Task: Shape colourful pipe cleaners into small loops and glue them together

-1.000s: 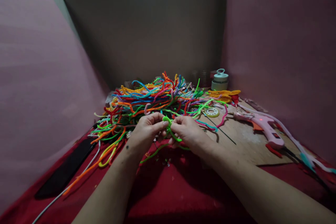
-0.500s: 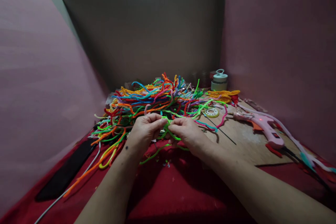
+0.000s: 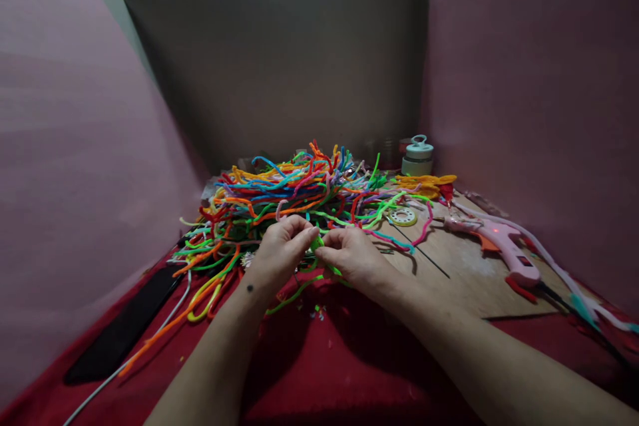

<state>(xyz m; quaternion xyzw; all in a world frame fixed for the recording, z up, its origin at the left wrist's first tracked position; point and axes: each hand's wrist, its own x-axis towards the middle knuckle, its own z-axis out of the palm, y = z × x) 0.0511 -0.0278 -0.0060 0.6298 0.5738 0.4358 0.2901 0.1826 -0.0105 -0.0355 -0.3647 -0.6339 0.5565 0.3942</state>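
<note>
Between my two hands is a bright green pipe cleaner [image 3: 317,243], bent into a small bunch. My left hand [image 3: 288,245] pinches it with thumb and forefinger from the left. From the right, my right hand [image 3: 349,254] pinches the same piece, its fingers curled; a green end shows below them. Just behind the hands lies a large heap of pipe cleaners [image 3: 294,190] in many colours. Another green strand [image 3: 299,289] rests on the red cloth beneath my hands. The exact shape of the held piece is partly hidden by my fingers.
A pink hot glue gun [image 3: 499,239] with a lit red light lies on a wooden board [image 3: 464,273] at the right. Near it are a tape roll [image 3: 402,215] and a lidded jar [image 3: 418,156]. A black phone [image 3: 124,326] and white cable lie left on red cloth [image 3: 329,373].
My fingers have shifted slightly around the green pipe cleaner, and the held piece looks more bunched between them. Both hands stay in nearly the same place.
</note>
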